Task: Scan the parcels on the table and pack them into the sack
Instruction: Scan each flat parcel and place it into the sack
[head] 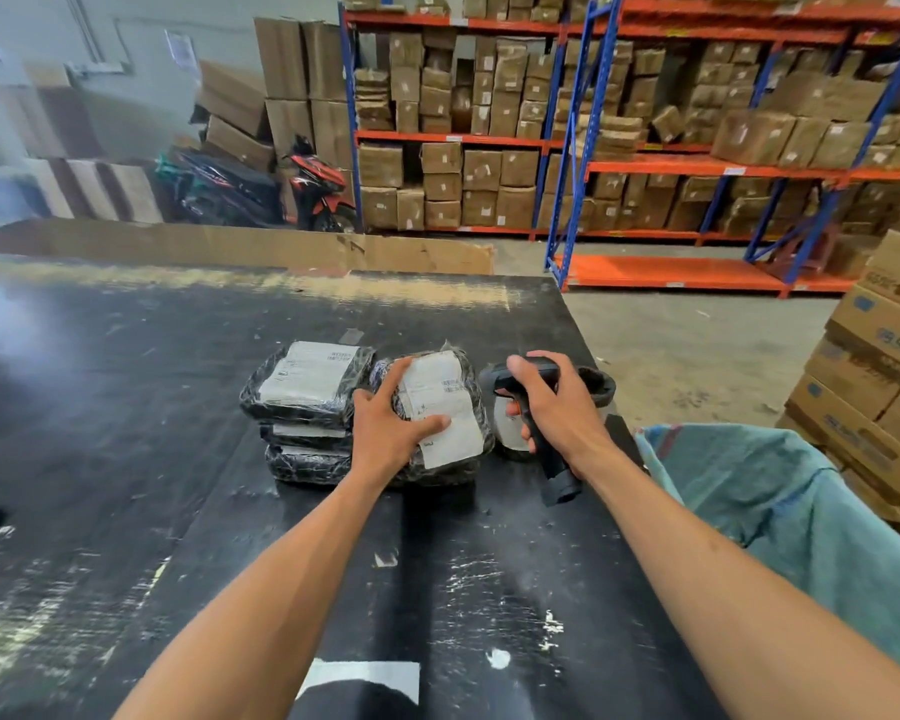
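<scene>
A black-wrapped parcel with a white label (445, 402) lies on the black table (126, 459). My left hand (391, 423) grips its near left side, thumb across the label. To its left stands a stack of three similar black parcels (305, 402), the top one label-up. My right hand (554, 402) grips a black and orange barcode scanner (505, 387) just right of the held parcel. Its handle points toward me. A teal sack (780, 506) hangs open at the table's right edge.
A scanner cradle (598, 387) sits behind my right hand near the table's right edge. Stacked cartons (874, 376) stand right of the sack. Shelves of boxes (619, 122) and a parked scooter (313, 189) fill the background. A cardboard sheet (230, 246) lines the table's far edge.
</scene>
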`<act>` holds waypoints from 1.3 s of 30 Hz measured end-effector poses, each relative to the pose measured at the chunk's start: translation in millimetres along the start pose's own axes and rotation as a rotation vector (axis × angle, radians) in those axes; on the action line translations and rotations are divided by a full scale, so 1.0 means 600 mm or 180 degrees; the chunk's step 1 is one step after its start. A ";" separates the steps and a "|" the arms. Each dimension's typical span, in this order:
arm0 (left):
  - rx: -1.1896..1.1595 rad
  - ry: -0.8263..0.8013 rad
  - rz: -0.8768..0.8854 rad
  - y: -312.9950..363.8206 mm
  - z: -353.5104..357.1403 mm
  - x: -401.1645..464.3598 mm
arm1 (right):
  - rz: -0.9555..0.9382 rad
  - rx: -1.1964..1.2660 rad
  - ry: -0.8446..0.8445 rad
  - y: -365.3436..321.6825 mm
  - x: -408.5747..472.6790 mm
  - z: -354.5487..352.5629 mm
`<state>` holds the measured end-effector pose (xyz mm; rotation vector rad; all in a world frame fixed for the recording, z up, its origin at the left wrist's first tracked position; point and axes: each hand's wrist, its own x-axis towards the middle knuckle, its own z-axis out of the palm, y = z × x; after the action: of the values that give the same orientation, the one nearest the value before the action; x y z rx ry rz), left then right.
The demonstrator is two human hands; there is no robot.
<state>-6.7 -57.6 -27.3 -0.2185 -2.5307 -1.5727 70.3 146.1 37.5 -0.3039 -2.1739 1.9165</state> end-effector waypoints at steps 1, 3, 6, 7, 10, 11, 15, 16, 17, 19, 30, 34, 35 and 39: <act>0.0023 0.0026 -0.0001 -0.002 -0.006 -0.001 | -0.0031 -0.0059 -0.0004 -0.001 0.000 0.006; 0.0042 0.0046 0.0014 -0.004 -0.014 -0.002 | -0.0068 -0.0151 0.0024 -0.003 0.000 0.018; 0.0018 0.0056 0.0089 -0.004 -0.019 -0.008 | -0.0122 -0.0270 -0.0025 -0.011 -0.004 0.030; 0.0006 0.0056 0.0111 -0.003 -0.020 -0.010 | -0.0129 -0.0300 -0.0064 -0.013 -0.006 0.032; 0.0033 0.0048 0.0141 0.001 -0.022 -0.014 | -0.0146 -0.0347 -0.0090 -0.018 -0.012 0.036; 0.0047 0.0056 0.0149 0.001 -0.022 -0.015 | -0.0159 -0.0361 -0.0068 -0.018 -0.013 0.036; 0.0056 0.0107 0.0187 -0.002 -0.023 -0.012 | -0.0215 -0.0468 0.0029 -0.020 -0.015 0.032; 0.0042 0.0109 0.0188 -0.001 -0.022 -0.011 | -0.0216 -0.0475 0.0032 -0.020 -0.016 0.030; 0.0022 0.0110 0.0189 0.000 -0.021 -0.011 | -0.0214 -0.0469 0.0033 -0.019 -0.017 0.028; 0.0003 0.0110 0.0204 0.006 -0.020 -0.010 | -0.0203 -0.0429 0.0037 -0.019 -0.018 0.025; -0.0186 0.0739 0.0413 0.058 -0.066 0.014 | 0.0362 -0.0786 -0.0012 0.071 -0.054 0.037; -0.0316 0.0918 0.0305 0.069 -0.070 0.019 | 0.0705 -0.0979 -0.0201 0.132 -0.082 0.068; -0.0304 0.0918 0.0308 0.069 -0.069 0.017 | 0.0758 -0.1059 -0.0225 0.143 -0.085 0.076; -0.0190 0.0783 0.0358 0.058 -0.069 0.001 | 0.0826 -0.1619 -0.0271 0.179 -0.085 0.096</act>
<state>2.2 -79.6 21.6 -0.1601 -2.2484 -1.5307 102.2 89.6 -77.9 -0.6260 -2.7768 1.4731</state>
